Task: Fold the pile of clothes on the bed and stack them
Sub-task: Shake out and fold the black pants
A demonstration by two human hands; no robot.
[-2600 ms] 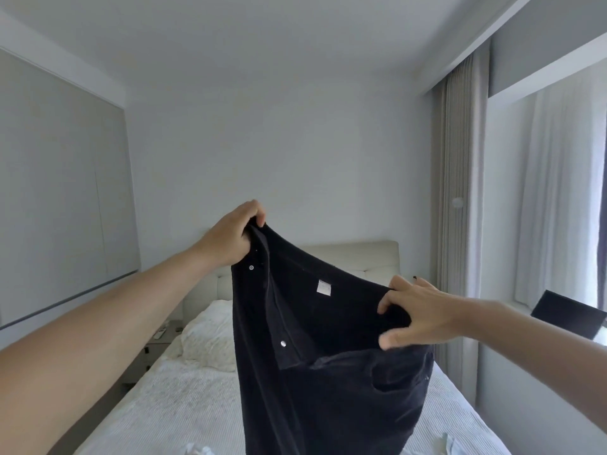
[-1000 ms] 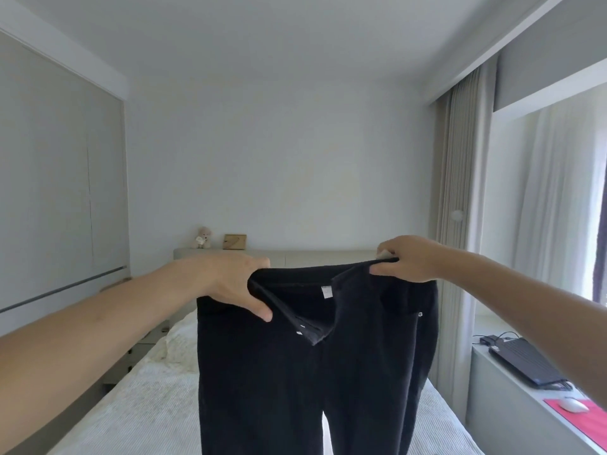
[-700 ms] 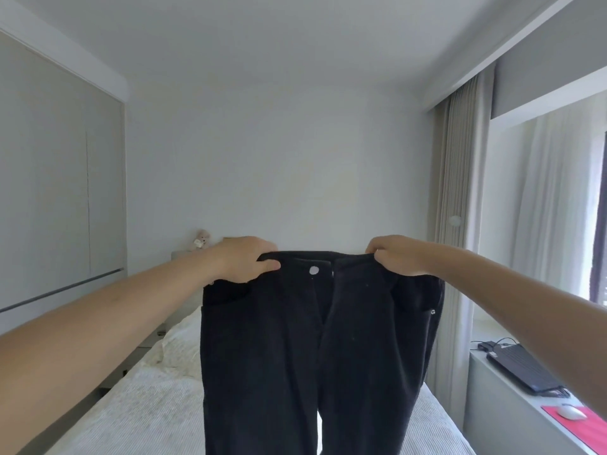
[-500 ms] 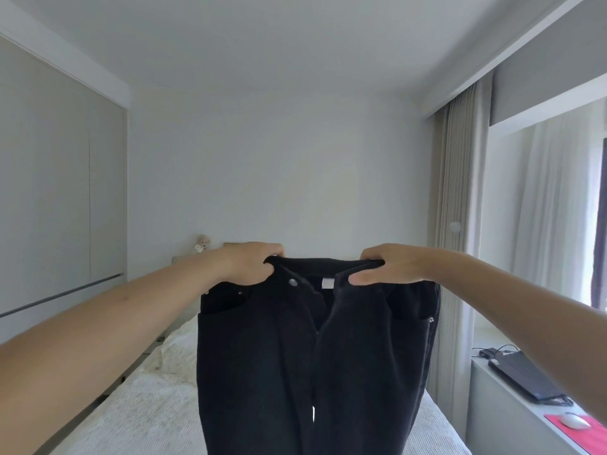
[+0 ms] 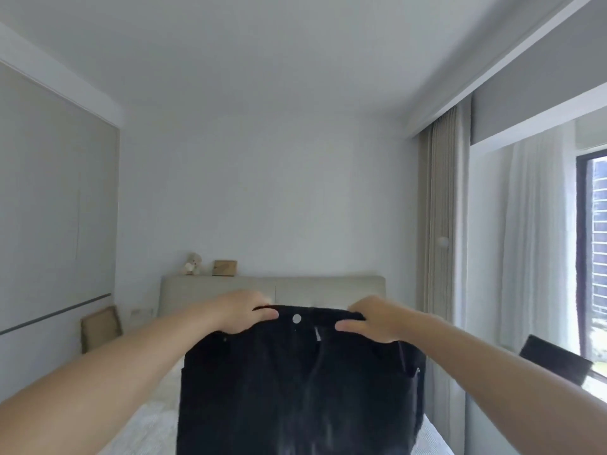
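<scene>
Trousers (image 5: 300, 382) held up by the waistband, left hand (image 5: 244, 311) and right hand (image 5: 368, 320) each in a closed grip there. Hung above the bed (image 5: 147, 425), probably to let the legs drop straight for folding.

Black denim trousers (image 5: 295, 382) with a silver waist button (image 5: 296, 319) hang upright, waistband level, above the white bed (image 5: 147, 428).

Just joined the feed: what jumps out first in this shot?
A pair of black trousers fills the lower centre, held up by the waistband over the bed. The left hand and right hand grip it either side of a silver button. A small teddy sits on the headboard behind.
</scene>
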